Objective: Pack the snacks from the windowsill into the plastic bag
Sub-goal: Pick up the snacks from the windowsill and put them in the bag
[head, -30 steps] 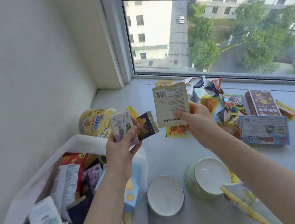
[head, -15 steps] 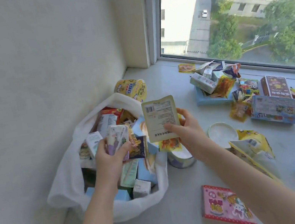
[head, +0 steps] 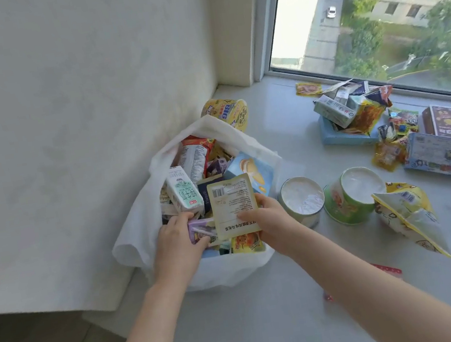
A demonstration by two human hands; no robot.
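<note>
Both grips have come down since the earlier frames, from above the windowsill (head: pixel 272 318) into the mouth of the plastic bag (head: pixel 142 214). Their packets now sit low over the snacks already inside.

The left grip (head: pixel 179 238) is clenched round a small purple packet (head: pixel 200 230). The right grip (head: pixel 269 223) pinches a flat cream packet (head: pixel 232 202) near its lower edge, thumb on the printed face. An orange packet (head: pixel 246 242) lies just under that grip; I cannot tell whether it is held too.

The bag looks nearly full, so the packets are best let go low rather than dropped. The cream one should lie flat in the space just ahead of the right grip, between the milk carton (head: pixel 183 192) and the blue box (head: pixel 251 172). Releasing the left grip first should keep the packets from jamming together. The soft rim sags just beneath both wrists, so the grips should lift straight out without dragging it.

Much is left to pack: two bowls (head: pixel 302 198) stand just right of the right grip, and a heap of snacks (head: pixel 357 112) lies well beyond it.
</note>
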